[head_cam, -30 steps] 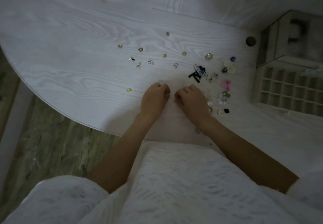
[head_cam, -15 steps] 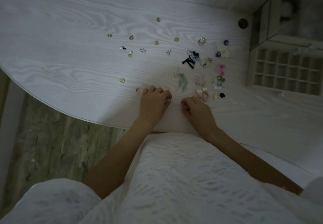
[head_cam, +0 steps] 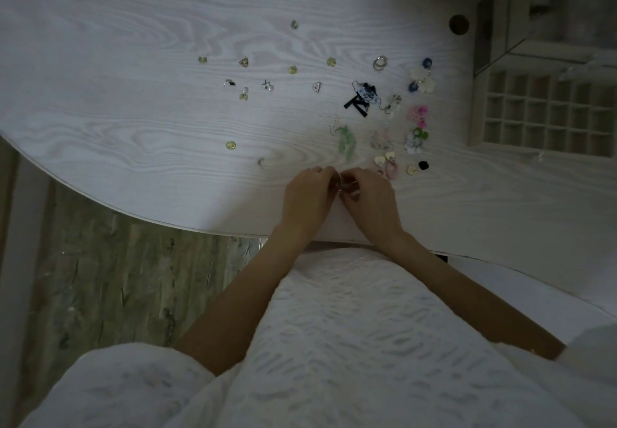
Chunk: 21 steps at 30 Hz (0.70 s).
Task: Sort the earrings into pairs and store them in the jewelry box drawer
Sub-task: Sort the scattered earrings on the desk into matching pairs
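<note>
Many small earrings lie scattered on the white wood-grain table (head_cam: 140,120): green leaf drops (head_cam: 347,142), a black bow earring (head_cam: 356,104), silver hoops (head_cam: 380,62), pink flowers (head_cam: 418,114), heart-shaped ones (head_cam: 384,159). My left hand (head_cam: 309,200) and my right hand (head_cam: 370,202) meet near the table's front edge, fingertips pinched together around a small thin metal earring (head_cam: 341,184) that is mostly hidden. The jewelry box (head_cam: 547,27) stands at the far right, its drawer (head_cam: 541,113) pulled out with a grid of small compartments.
A round dark hole (head_cam: 458,24) sits in the table near the box. The table's curved front edge runs to the left of my hands, with wood floor (head_cam: 110,277) below. A white textured garment (head_cam: 334,344) covers my lap.
Both hands drew back toward the front edge and came together, fingertips now touching. The green and pale earrings they covered are now in view.
</note>
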Tool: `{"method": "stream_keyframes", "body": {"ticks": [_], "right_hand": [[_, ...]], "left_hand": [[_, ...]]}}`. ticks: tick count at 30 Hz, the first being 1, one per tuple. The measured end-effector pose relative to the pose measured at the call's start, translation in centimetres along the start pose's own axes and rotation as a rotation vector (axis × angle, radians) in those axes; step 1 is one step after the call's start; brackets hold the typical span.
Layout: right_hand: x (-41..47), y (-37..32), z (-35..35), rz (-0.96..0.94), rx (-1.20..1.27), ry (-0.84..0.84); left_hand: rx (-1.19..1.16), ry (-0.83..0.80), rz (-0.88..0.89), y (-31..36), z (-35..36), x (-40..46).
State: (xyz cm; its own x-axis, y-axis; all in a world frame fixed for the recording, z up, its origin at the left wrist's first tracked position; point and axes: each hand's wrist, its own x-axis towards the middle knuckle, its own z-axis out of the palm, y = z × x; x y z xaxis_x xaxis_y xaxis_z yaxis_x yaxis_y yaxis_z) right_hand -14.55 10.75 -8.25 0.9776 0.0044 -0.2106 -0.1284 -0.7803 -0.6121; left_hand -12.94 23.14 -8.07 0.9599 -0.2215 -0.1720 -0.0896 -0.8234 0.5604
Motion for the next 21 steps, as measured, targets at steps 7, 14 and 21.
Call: {"method": "stream_keyframes", "body": {"ticks": [7, 14, 21], "right_hand": [[0.1, 0.2, -0.2, 0.018, 0.008, 0.019], [0.5, -0.5, -1.1, -0.062, -0.022, 0.081], [1.5, -2.3, -0.8, -0.285, -0.120, -0.040]], "left_hand": [[-0.051, 0.055, -0.022, -0.1, 0.6, 0.5], [-0.145, 0.101, 0.073, -1.4, -1.7, 0.8], [-0.177, 0.372, -0.246, -8.9, -5.6, -2.9]]}}
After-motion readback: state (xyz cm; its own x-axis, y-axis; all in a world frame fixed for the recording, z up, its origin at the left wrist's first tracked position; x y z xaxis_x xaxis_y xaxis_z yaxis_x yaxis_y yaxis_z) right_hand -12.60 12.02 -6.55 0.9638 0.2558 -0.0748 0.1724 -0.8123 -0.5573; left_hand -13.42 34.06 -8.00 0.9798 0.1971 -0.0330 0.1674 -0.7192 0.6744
